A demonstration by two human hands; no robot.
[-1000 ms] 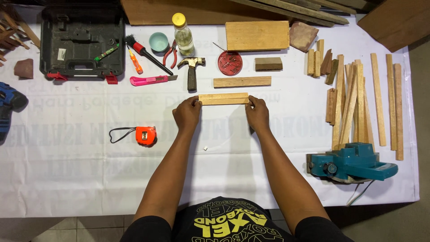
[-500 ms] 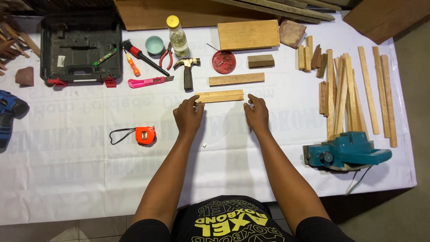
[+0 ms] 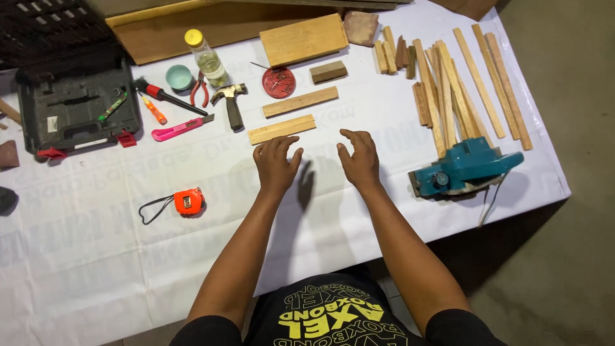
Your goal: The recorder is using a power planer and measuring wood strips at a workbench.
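Both hands [image 3: 318,161] off one strip [image 3: 282,129]

- Table [image 3: 96,269], white cover.
- On it: tool case [image 3: 77,109], hammer [image 3: 230,102], tape measure [image 3: 188,201], wood strips [image 3: 282,129], planer [image 3: 462,168], slats [image 3: 461,90].

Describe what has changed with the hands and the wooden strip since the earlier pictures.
Both hands let go of the wooden strip and drew back toward the person: left hand and right hand now hover open, touching nothing. The strip, hammer and tape measure kept their places.
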